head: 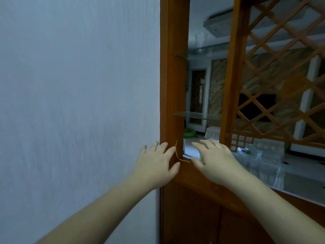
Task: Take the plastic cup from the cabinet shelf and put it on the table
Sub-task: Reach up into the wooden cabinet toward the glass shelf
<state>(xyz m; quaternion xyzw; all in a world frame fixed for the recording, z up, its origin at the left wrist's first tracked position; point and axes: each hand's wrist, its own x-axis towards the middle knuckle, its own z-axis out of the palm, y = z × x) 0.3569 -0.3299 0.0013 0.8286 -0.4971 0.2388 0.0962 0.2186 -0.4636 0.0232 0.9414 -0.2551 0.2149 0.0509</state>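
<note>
Both my hands are up in front of the wooden cabinet [175, 88], palms forward, fingers spread wide, and neither holds anything. My left hand [156, 166] hovers at the edge where the pale wall [79, 94] meets the cabinet's frame; my right hand [213, 161] is over the open bay, just above the wooden ledge, with something clear and blurred just beyond its fingers that I cannot make out. The plastic cup [201, 41] stands upright on the upper glass shelf [211, 49], well above both hands and a little right of the gap between them. It is transparent, mouth up, so its long axis runs vertical. A lower glass shelf [197, 115] lies between my hands and the cup, and the lattice panel [281, 76] closes off the bay's right side. I judge the right hand the nearer one, since it already sits in line with the opening, almost straight beneath the cup, while the left is off against the frame. The reach is upward and slightly inward, past the front of the lower shelf, to wrap the cup's side. A thin yellow strand [177, 154] hangs between my hands.
</note>
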